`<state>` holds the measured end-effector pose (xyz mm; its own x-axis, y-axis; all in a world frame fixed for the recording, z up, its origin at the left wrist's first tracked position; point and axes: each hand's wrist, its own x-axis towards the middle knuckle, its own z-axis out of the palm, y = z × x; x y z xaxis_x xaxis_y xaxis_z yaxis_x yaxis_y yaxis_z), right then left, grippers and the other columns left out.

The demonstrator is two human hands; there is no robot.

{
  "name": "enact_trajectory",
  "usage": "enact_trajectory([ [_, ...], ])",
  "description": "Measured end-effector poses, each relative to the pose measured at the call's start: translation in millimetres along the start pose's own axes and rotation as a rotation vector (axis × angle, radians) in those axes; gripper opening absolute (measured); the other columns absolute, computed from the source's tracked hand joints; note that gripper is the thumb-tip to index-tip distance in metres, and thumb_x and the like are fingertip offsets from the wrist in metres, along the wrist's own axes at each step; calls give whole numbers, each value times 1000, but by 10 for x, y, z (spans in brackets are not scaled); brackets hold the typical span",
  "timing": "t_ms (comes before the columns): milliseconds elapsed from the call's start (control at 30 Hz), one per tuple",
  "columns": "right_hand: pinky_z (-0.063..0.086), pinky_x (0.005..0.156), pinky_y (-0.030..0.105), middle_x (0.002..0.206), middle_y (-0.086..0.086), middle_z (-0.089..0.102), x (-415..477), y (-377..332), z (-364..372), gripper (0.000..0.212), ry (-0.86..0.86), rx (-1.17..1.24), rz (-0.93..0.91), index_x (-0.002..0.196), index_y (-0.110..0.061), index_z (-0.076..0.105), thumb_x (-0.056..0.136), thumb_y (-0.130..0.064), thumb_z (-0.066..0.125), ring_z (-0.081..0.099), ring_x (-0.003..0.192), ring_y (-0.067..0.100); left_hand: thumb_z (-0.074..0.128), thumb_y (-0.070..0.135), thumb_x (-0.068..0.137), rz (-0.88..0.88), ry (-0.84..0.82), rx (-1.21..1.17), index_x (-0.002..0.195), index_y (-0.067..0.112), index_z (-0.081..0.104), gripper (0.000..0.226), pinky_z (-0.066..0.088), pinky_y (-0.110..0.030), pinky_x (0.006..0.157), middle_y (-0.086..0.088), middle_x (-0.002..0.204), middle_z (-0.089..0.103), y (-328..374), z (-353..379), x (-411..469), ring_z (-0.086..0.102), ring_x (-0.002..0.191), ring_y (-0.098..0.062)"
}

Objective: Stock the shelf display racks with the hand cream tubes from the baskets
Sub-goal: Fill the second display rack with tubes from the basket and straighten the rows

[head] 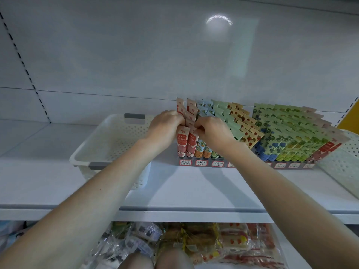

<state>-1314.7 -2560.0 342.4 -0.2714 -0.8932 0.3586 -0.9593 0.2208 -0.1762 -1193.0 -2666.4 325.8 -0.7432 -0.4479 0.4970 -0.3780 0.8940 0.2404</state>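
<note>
1. Two bare arms reach out over a white shelf [194,187] to a display rack [204,163] full of hand cream tubes
2. The left hand [165,126] is curled around the tops of the red tubes [182,142] at the left end of the rack, and its fingers are closed on them
3. The right hand [213,131] is just beside it, and its fingertips pinch the top of the next red tube (the fingertips are partly hidden, so how tight the hold is cannot be told)
4. To the right of the red tubes stand orange, blue, green and strawberry tubes, all upright in rows
5. A second rack [291,165] sits further right, packed with blue, green and red tubes that lean back
6. A white basket with holes [108,140] sits left of the racks, touching the left arm's far side, and looks empty
7. Another white basket [347,162] shows at the right edge
8. Small labels [201,163] with writing sit along the near front of the racks
9. Below the shelf lie snack bags [194,243] in clear wrap
</note>
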Motion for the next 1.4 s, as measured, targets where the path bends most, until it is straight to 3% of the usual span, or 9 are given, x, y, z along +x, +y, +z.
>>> enact_trajectory([
  [400, 52, 73, 41, 98, 12, 64, 11, 29, 31, 17, 21, -66, -10, 102, -3, 62, 95, -9, 48, 60, 86, 30, 57, 15, 90, 0, 26, -49, 88, 2, 70, 19, 44, -35, 74, -13, 94, 64, 131, -73, -25, 56, 94, -29],
  [600, 51, 76, 41, 98, 12, 65, -13, 2, -16, 20, 23, -4, -16, 102, -3, 64, 94, -16, 50, 60, 89, 29, 45, 23, 79, -7, -25, 7, 83, 6, 69, 30, 48, -41, 72, -9, 89, 65, 63, -84, -31, 58, 87, -29],
  [733, 50, 73, 38, 98, 13, 65, -18, -8, -35, 21, 35, -7, -15, 102, -2, 64, 94, -15, 48, 59, 89, 28, 49, 19, 81, -3, -14, 22, 82, 5, 68, 23, 49, -42, 69, -9, 87, 64, 47, -74, -36, 58, 85, -30],
  [1100, 53, 73, 40, 88, 15, 68, 104, 70, -164, 19, 91, 169, 17, 91, 2, 67, 91, -7, 49, 63, 78, 29, 53, 10, 93, -78, 108, -30, 101, 5, 69, 18, 45, -39, 78, -13, 100, 64, -11, -290, 23, 55, 97, -30],
  [1267, 51, 83, 35, 99, 8, 69, 288, 21, -300, 18, -2, 191, 32, 96, -3, 70, 91, -10, 54, 62, 87, 20, 54, 11, 93, -125, -39, 32, 111, 7, 66, 22, 43, -36, 88, -12, 114, 64, -114, -310, 141, 55, 109, -30],
  [1400, 52, 83, 42, 96, 15, 69, 365, -6, -245, 20, -113, 156, 61, 93, 0, 69, 90, -16, 58, 63, 89, 28, 60, 15, 91, -101, -121, 16, 105, 11, 71, 18, 47, -36, 83, -9, 106, 68, -155, -255, 198, 60, 102, -28],
])
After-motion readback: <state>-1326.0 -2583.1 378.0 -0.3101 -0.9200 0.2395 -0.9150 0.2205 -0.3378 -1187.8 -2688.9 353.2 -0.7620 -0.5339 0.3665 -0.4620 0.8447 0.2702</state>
